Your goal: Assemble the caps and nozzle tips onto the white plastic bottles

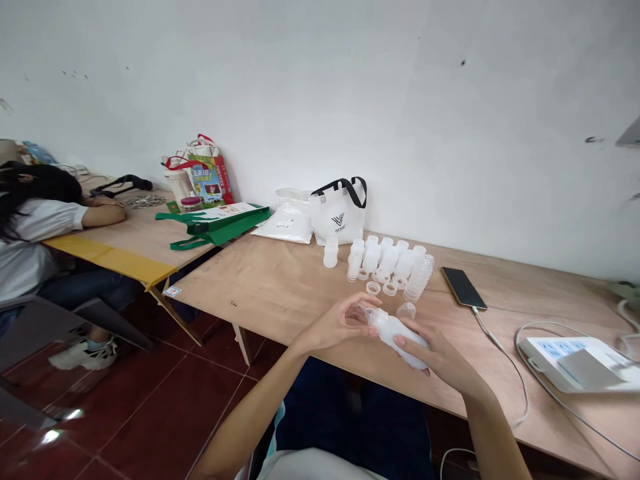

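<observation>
Now, left grip [337, 325]: curled about the nozzle [368, 311]; cannot tell if pinching
Right grip [440, 352]: clasping the bottle [391, 327], lower centre-right
Bench [270, 293]: phone [463, 288], right of frame

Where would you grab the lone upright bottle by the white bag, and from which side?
Probably around the body of the lone bottle, from front-left: it stands upright, with the white bag close behind and other bottles crowding the right.

Light: moderately bright, diffuse; white wall [450, 133], evenly lit, greyish; shadows soft; red floor [150, 407], dim, two glare spots [51, 437] lower left; wide-angle stretching towards edges; fine detail slightly soft
</observation>
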Action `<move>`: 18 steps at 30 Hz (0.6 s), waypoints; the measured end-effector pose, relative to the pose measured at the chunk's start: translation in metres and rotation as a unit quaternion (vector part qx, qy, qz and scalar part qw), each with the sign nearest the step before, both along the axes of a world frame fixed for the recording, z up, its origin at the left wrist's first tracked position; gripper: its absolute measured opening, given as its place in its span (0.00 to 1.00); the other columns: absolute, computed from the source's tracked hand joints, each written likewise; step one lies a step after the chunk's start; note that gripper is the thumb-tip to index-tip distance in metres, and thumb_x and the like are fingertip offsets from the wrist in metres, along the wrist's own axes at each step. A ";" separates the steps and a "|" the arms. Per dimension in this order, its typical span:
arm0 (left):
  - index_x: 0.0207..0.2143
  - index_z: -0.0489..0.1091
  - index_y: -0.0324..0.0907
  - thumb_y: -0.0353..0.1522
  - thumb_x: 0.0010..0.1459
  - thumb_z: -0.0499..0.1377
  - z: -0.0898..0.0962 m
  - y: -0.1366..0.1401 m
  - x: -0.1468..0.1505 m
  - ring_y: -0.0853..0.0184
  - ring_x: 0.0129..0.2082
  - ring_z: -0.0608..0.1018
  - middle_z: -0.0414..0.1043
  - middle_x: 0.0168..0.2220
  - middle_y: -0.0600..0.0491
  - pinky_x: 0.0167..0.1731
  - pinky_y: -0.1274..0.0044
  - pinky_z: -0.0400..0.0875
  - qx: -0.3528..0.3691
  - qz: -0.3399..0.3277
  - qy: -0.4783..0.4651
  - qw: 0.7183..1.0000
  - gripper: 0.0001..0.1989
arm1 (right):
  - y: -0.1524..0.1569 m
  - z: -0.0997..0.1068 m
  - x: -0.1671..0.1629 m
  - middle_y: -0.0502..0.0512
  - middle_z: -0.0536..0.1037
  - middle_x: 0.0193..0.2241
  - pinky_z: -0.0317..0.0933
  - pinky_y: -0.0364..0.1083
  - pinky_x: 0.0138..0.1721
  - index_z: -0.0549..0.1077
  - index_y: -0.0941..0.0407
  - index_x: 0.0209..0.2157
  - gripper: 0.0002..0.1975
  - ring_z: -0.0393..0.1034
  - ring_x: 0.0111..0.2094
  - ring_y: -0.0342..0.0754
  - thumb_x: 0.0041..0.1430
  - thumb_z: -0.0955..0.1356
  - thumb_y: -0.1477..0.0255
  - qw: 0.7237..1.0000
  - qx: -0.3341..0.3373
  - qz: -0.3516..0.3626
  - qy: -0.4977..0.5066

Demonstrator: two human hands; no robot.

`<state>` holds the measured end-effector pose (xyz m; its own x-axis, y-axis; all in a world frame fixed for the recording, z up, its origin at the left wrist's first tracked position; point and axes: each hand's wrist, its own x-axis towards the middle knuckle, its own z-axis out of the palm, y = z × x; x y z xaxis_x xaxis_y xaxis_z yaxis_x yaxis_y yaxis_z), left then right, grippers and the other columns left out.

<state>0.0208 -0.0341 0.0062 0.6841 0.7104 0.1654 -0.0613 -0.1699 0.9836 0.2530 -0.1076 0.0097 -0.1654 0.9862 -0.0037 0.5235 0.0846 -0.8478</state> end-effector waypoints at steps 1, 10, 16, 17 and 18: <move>0.54 0.71 0.48 0.40 0.54 0.71 0.001 0.000 0.000 0.63 0.48 0.76 0.73 0.54 0.48 0.52 0.68 0.70 0.005 -0.002 -0.001 1.000 0.25 | 0.000 0.000 0.001 0.52 0.74 0.26 0.59 0.42 0.17 0.78 0.50 0.45 0.24 0.68 0.24 0.47 0.63 0.65 0.46 1.000 -0.020 0.011 0.011; 0.50 0.72 0.45 0.42 0.56 0.70 0.003 0.002 0.002 0.60 0.51 0.76 0.74 0.51 0.47 0.54 0.66 0.69 -0.019 0.035 -0.019 0.999 0.22 | 0.010 -0.012 0.009 0.54 0.81 0.41 0.71 0.47 0.35 0.74 0.48 0.56 0.25 0.75 0.38 0.53 0.64 0.68 0.51 0.999 -0.021 0.028 -0.021; 0.58 0.66 0.49 0.46 0.60 0.66 0.003 0.002 -0.002 0.56 0.59 0.73 0.69 0.57 0.44 0.60 0.60 0.64 -0.059 0.109 0.030 0.992 0.28 | 0.026 -0.027 0.037 0.59 0.81 0.50 0.68 0.55 0.49 0.75 0.53 0.54 0.28 0.74 0.51 0.62 0.63 0.66 0.47 0.975 0.119 -0.186 0.006; 0.60 0.64 0.50 0.47 0.60 0.65 0.002 0.002 -0.003 0.56 0.58 0.73 0.68 0.57 0.44 0.60 0.60 0.64 -0.063 0.109 0.042 0.991 0.29 | 0.029 -0.029 0.041 0.60 0.81 0.50 0.67 0.56 0.50 0.75 0.53 0.54 0.29 0.74 0.51 0.63 0.63 0.66 0.47 0.970 0.123 -0.210 0.003; 0.61 0.63 0.50 0.47 0.60 0.65 0.002 0.002 -0.003 0.56 0.58 0.74 0.68 0.58 0.44 0.60 0.59 0.64 -0.062 0.105 0.053 0.991 0.29 | 0.031 -0.031 0.044 0.60 0.81 0.50 0.67 0.57 0.50 0.75 0.53 0.55 0.29 0.74 0.52 0.63 0.63 0.66 0.47 0.967 0.122 -0.222 -0.001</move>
